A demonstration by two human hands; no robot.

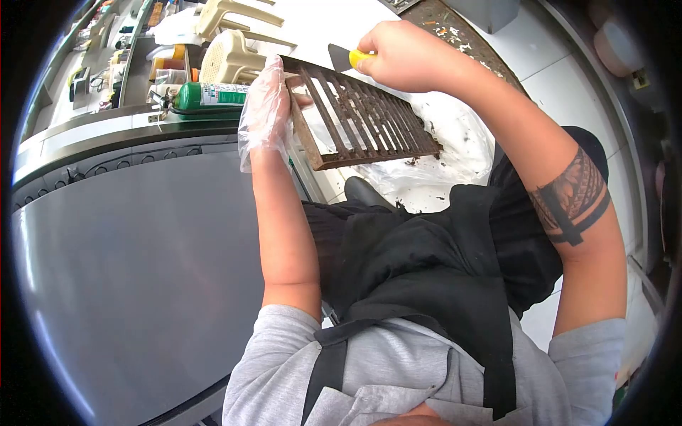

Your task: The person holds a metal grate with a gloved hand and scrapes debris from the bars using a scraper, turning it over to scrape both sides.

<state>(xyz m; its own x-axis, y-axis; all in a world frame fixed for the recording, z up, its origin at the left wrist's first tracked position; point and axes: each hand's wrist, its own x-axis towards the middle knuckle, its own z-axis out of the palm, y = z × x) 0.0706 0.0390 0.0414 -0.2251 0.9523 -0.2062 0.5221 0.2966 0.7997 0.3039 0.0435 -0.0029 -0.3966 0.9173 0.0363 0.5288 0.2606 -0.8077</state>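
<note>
**Head view: scraper set to the rusty grate**

Head camera shows your left hand (266, 106), in a loose clear glove, with its fingers closed around the left edge of the grate (366, 117). It holds the grate tilted over the plastic sheet (458, 153); whether the lower corner rests on the sheet cannot be told. Your right hand (398, 57) is fisted tight around the yellow handle of the scraper (341, 57), whose blade meets the grate's top corner. Dark flakes lie on the sheet below, so the step in hand looks like scraping crust off the bars, with most of the surface brown and rough. The next stroke, by my judgement, calls for a firm left grip against the push, with the blade flat along the bars. A green can (213, 94) lies on the counter (142, 234) beside your gloved hand.
</note>
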